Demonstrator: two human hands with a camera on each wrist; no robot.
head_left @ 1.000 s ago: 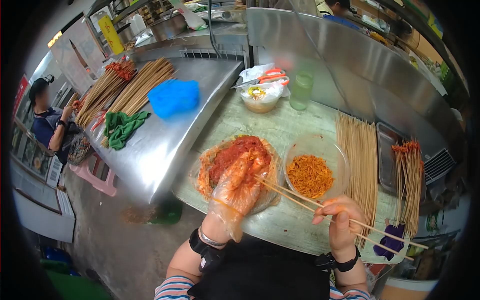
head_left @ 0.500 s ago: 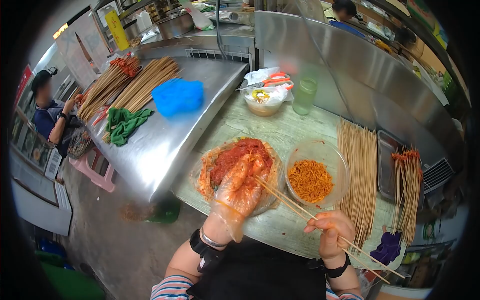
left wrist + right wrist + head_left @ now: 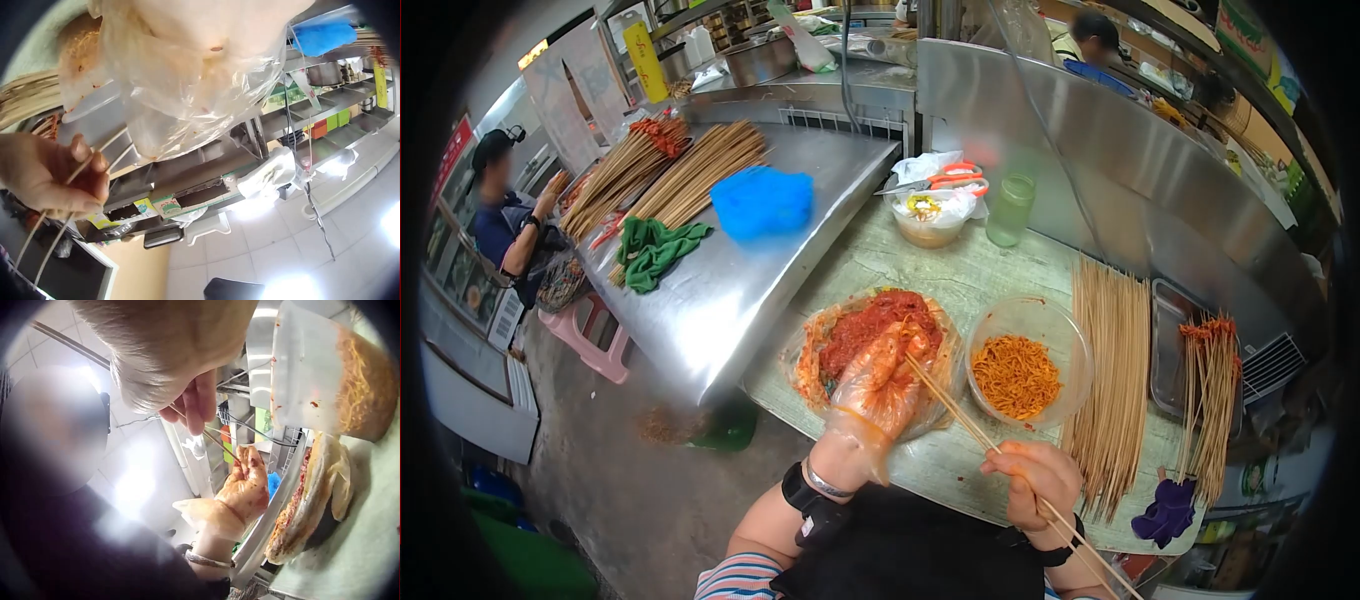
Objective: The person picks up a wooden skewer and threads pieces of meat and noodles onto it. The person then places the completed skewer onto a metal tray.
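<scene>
Skewers [image 3: 950, 403]: two
Right hand [image 3: 1032, 482]: fingers pinch both
Left hand [image 3: 883, 372]: gloved, on red meat [image 3: 852, 332]; finger grip cannot be told

Floor: bare grey concrete [image 3: 630, 490], brown stain near the counter foot.
Counters: sloped stainless steel counter [image 3: 730, 290] at left; pale green stone-look tabletop [image 3: 900, 255] just beside it.
Back wall: curved stainless steel panel [image 3: 1120, 150].
Seating: pink plastic stool [image 3: 590, 345] beside the steel counter.
Overhead: white tiled ceiling [image 3: 262, 225], bright lamps [image 3: 300, 289]; steel shelving [image 3: 325, 106] near it.
</scene>
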